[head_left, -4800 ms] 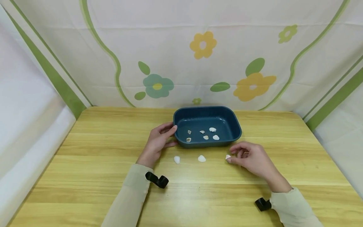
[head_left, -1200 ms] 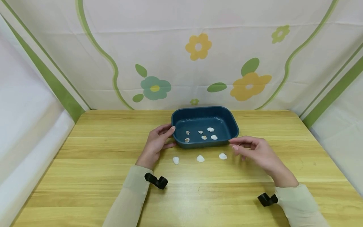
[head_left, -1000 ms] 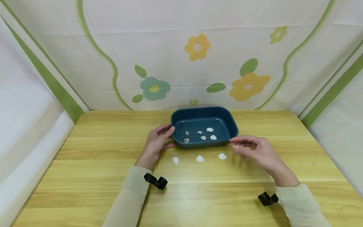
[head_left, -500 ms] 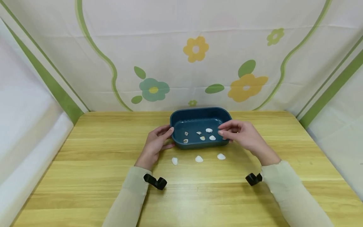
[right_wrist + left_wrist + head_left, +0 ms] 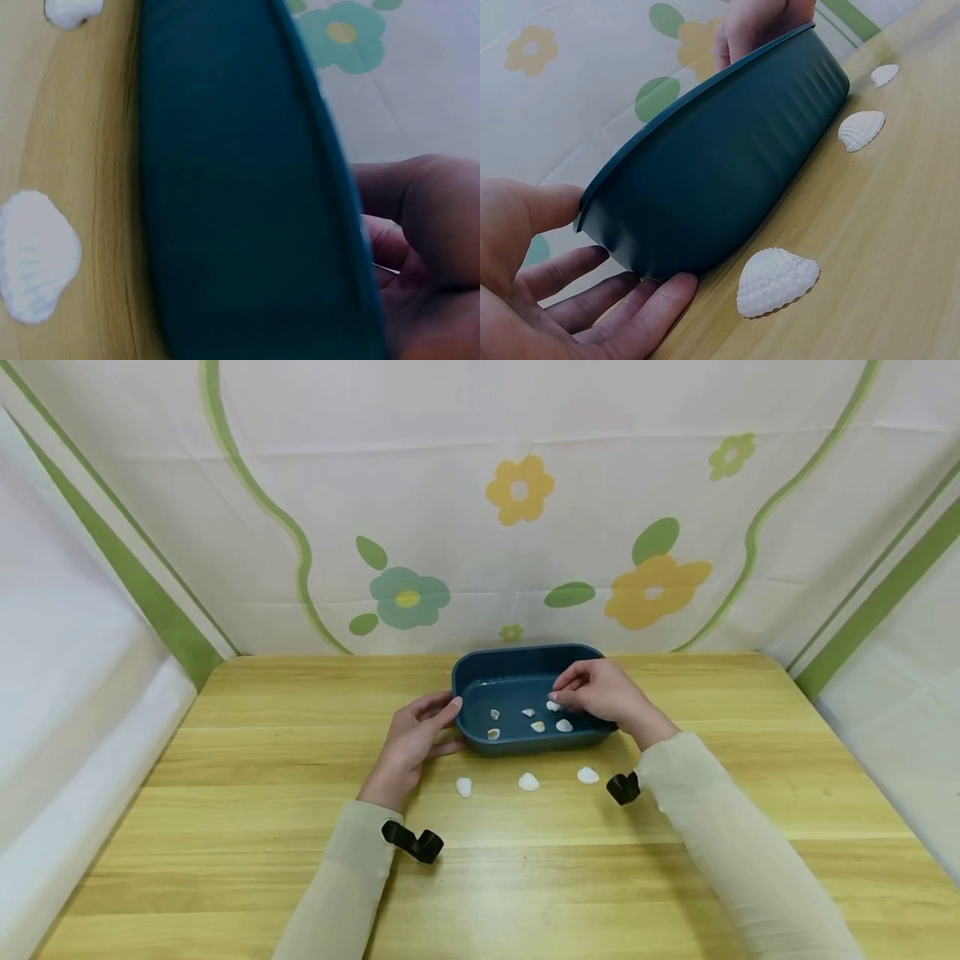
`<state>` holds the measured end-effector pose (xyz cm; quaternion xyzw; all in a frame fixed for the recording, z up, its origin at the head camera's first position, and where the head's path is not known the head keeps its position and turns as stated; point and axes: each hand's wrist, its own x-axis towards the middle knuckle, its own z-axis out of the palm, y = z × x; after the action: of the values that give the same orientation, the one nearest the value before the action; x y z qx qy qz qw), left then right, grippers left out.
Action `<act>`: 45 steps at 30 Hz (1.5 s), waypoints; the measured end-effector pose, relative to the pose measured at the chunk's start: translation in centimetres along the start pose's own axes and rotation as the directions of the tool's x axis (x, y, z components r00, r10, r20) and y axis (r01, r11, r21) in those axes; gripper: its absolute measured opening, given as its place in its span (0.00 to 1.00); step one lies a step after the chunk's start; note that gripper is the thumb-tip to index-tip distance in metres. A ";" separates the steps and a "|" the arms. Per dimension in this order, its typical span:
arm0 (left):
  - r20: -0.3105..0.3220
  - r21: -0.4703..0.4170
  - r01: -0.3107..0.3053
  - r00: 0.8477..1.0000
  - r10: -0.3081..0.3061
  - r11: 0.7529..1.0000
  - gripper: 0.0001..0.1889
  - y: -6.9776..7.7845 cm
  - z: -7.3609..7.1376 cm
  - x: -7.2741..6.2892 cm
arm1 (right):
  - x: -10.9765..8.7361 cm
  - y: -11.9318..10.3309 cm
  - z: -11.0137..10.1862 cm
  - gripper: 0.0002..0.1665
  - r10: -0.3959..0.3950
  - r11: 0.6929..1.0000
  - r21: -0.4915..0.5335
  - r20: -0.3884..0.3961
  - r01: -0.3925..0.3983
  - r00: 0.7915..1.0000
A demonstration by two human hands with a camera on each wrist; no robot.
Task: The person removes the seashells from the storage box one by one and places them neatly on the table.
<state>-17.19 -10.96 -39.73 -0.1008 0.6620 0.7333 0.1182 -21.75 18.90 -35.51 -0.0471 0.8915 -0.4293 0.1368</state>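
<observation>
In the head view, my left hand [image 5: 408,739] holds the left end of a dark blue rectangular basin [image 5: 532,746], thumb at the rim and fingers against the outer wall. My right hand [image 5: 603,692] reaches over the basin's right side, fingers bent, thumb and index tips just above a white seashell [image 5: 553,706] on its floor. Another white seashell [image 5: 564,726] and several small brownish shells [image 5: 537,727] lie inside too. The right wrist view shows the hand [image 5: 442,225] beyond the basin wall, its fingertips hidden.
Three white seashells lie in a row in front of the basin: a left one [image 5: 464,787], a middle one [image 5: 528,782] and a right one [image 5: 588,775]. The wooden table [image 5: 525,877] meets a flowered cloth backdrop [image 5: 450,485] behind the basin.
My right hand let go of the right seashell in the front row. It then moved up and left, over the rim into the basin. The left hand kept its place.
</observation>
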 end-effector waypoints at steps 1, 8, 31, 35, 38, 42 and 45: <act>0.000 -0.001 0.000 1.000 0.000 1.000 0.25 0.0 0.0 0.0 | 0.3 0.0 0.1 0.12 0.003 1.000 -0.010 0.004 -0.003 1.000; -0.010 -0.006 -0.004 1.000 0.004 1.000 0.25 -0.1 0.0 0.0 | 1.7 0.0 0.6 0.05 0.062 0.996 -0.069 0.000 -0.062 0.998; -0.016 0.001 -0.003 1.000 0.003 1.000 0.25 -0.1 0.1 0.0 | 3.5 0.7 1.2 0.18 0.123 0.992 -0.035 0.087 -0.120 0.989; -0.019 -0.003 0.000 1.000 0.000 1.000 0.25 -0.1 0.2 0.0 | 3.7 0.7 1.3 0.17 0.122 0.992 -0.032 0.099 -0.119 0.988; -0.019 -0.005 -0.003 1.000 0.003 1.000 0.24 -0.1 0.2 0.0 | 3.8 0.7 1.3 0.17 0.123 0.992 -0.039 0.108 -0.119 0.987; -0.019 -0.006 -0.005 1.000 0.005 1.000 0.25 -0.1 0.1 0.1 | 3.9 0.7 1.2 0.18 0.121 0.992 -0.052 0.124 -0.115 0.985; -0.020 -0.006 -0.005 1.000 0.005 1.000 0.24 -0.1 0.2 0.0 | 3.9 0.6 1.2 0.18 0.111 0.993 -0.058 0.133 -0.104 0.985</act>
<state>-17.20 -10.79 -39.80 -0.1069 0.6610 0.7347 0.1094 -25.10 17.64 -37.48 -0.0316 0.8919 -0.3944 0.2189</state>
